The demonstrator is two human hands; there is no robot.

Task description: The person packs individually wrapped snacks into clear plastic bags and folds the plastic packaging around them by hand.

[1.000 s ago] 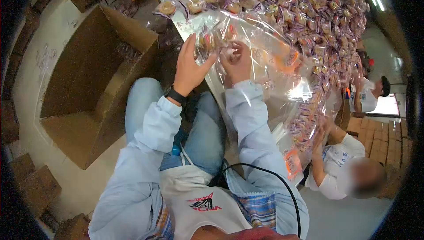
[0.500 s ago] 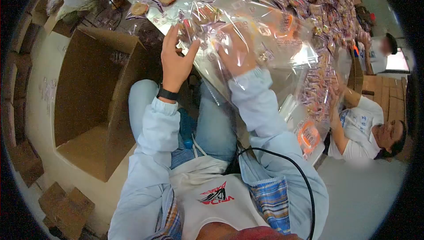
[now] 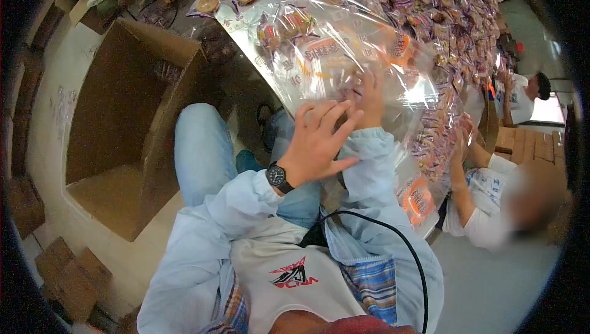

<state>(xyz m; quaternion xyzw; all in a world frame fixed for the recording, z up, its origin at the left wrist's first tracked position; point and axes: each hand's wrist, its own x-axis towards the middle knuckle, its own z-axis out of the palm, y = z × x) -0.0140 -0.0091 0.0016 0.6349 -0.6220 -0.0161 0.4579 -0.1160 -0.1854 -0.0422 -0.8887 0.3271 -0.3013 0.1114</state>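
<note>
A large clear plastic bag point(image 3: 332, 57) with orange and white print lies over the tabletop in front of me. Wrapped snack packets point(image 3: 279, 27) show through its far left end. My right hand point(image 3: 372, 100) is at the bag's near side, its fingers closed on the film and partly blurred behind it; a small packet lies close to the fingertips. My left hand point(image 3: 316, 143), with a black watch on the wrist, hovers beside the right hand at the bag's near edge. Its fingers are spread and its thumb points right, with nothing visible in it.
Many wrapped snacks point(image 3: 424, 2) cover the far and right side of the table. To my left an open cardboard box point(image 3: 132, 125) stands on the floor. More flat printed bags point(image 3: 418, 199) lie at the right edge. A co-worker point(image 3: 485, 192) sits at right.
My left hand has left the packets at the bag's far left, coming nearer and rightward. My right hand has drawn back toward the bag's near right side. The packets stay under the film.
</note>
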